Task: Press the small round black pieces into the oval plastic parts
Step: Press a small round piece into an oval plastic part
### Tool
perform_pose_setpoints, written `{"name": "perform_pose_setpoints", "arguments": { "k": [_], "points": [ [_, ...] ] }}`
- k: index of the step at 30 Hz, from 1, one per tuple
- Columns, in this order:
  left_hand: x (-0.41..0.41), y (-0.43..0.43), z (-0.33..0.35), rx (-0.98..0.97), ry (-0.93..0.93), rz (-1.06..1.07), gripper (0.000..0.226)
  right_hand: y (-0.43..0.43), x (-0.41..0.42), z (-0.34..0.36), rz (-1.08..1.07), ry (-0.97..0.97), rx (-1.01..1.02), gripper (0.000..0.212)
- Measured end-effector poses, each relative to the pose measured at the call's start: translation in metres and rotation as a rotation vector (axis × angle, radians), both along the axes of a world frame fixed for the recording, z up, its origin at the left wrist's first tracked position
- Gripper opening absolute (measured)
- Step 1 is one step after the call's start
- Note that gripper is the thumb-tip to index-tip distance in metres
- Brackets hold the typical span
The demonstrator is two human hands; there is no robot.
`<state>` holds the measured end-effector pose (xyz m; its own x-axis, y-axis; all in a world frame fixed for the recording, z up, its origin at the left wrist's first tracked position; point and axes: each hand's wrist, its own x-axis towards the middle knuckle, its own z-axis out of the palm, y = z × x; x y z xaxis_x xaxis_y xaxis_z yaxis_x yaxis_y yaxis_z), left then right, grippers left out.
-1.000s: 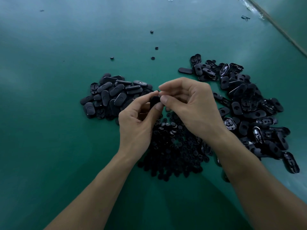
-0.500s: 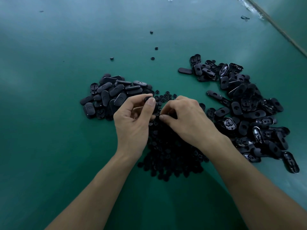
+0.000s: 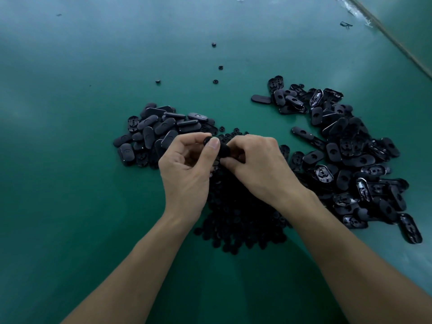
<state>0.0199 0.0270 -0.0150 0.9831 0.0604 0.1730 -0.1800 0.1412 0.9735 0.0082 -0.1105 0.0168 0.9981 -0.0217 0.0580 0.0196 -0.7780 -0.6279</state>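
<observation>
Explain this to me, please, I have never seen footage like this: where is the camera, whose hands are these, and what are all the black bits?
No machine here: a person works bare-handed, and the single picture comes from a camera worn on their head, looking down. On the green table lie a left heap of oval parts, a right heap of oval parts and, under the wrists, a heap of small round pieces. A few stray round pieces lie farther off. The left hand and right hand together pinch one oval part.
</observation>
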Motion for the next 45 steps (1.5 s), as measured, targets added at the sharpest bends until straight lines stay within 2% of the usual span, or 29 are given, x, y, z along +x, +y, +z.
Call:
{"name": "perform_pose_setpoints", "arguments": {
  "k": [3, 8, 20, 26, 30, 45],
  "points": [
    [0.0, -0.002, 0.001, -0.042, 0.026, 0.014, 0.007, -0.003, -0.001, 0.003, -0.05, -0.039, 0.061, 0.008],
    [0.001, -0.002, 0.0, -0.087, 0.061, 0.009, 0.007, -0.008, -0.002, 0.007, -0.095, -0.061, 0.064, 0.024],
    [0.002, 0.0, -0.004, -0.045, 0.04, 0.026, 0.006, -0.011, -0.002, 0.022, -0.106, -0.228, 0.345, 0.016],
    [0.002, 0.0, -0.003, -0.082, 0.043, -0.004, 0.007, -0.005, -0.003, 0.026, -0.073, -0.201, 0.371, 0.025],
    [0.002, 0.0, -0.002, -0.075, 0.051, -0.009, 0.011, -0.001, -0.005, 0.027, -0.063, -0.173, 0.368, 0.011],
    [0.001, -0.001, -0.001, -0.021, 0.027, -0.028, 0.014, 0.005, -0.006, 0.025, -0.054, -0.13, 0.321, 0.009]
  ]
}}
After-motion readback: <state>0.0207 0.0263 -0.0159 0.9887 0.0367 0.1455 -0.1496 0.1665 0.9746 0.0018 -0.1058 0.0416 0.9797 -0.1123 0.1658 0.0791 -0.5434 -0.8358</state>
